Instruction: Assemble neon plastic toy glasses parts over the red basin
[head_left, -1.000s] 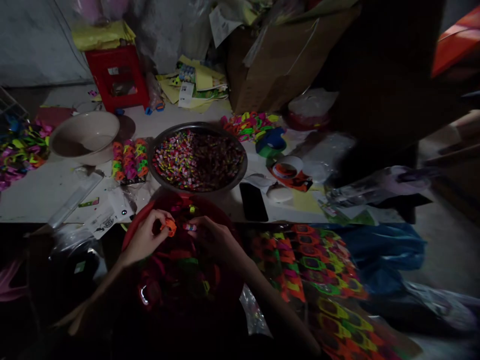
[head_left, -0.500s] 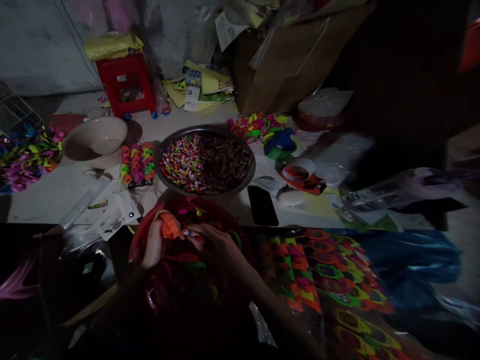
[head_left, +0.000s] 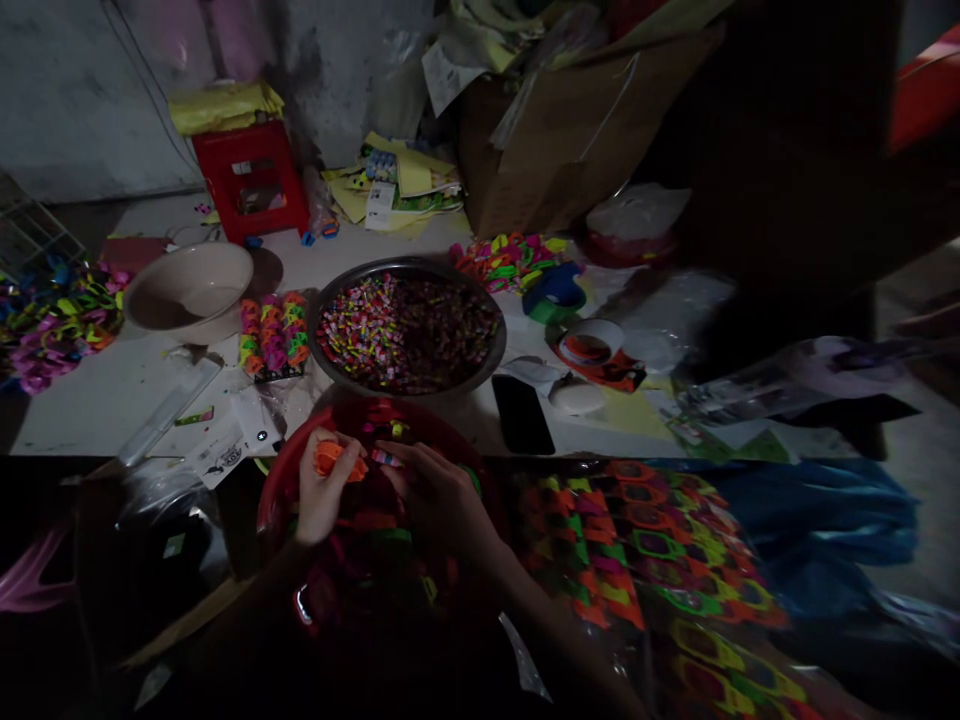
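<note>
My left hand (head_left: 321, 490) pinches a small orange plastic piece (head_left: 335, 459) over a red basin (head_left: 279, 478) full of coloured plastic parts. My right hand (head_left: 435, 490) is closed on a small pink striped piece (head_left: 385, 458), held right beside the orange one. Both hands hover above the basin in my lap. Just beyond them a metal bowl (head_left: 409, 325) on the white table holds many small multicoloured pieces.
A beige bowl (head_left: 191, 290) and a pack of coloured rings (head_left: 274, 332) lie left of the metal bowl. A black phone (head_left: 523, 414), a tape roll (head_left: 592, 342), a red stool (head_left: 251, 180) and a cardboard box (head_left: 570, 130) sit around. Sheets of coloured toy glasses (head_left: 645, 540) lie at my right.
The orange piece turned in my left hand and my right hand brought the pink piece closer to it. The view shifted slightly.
</note>
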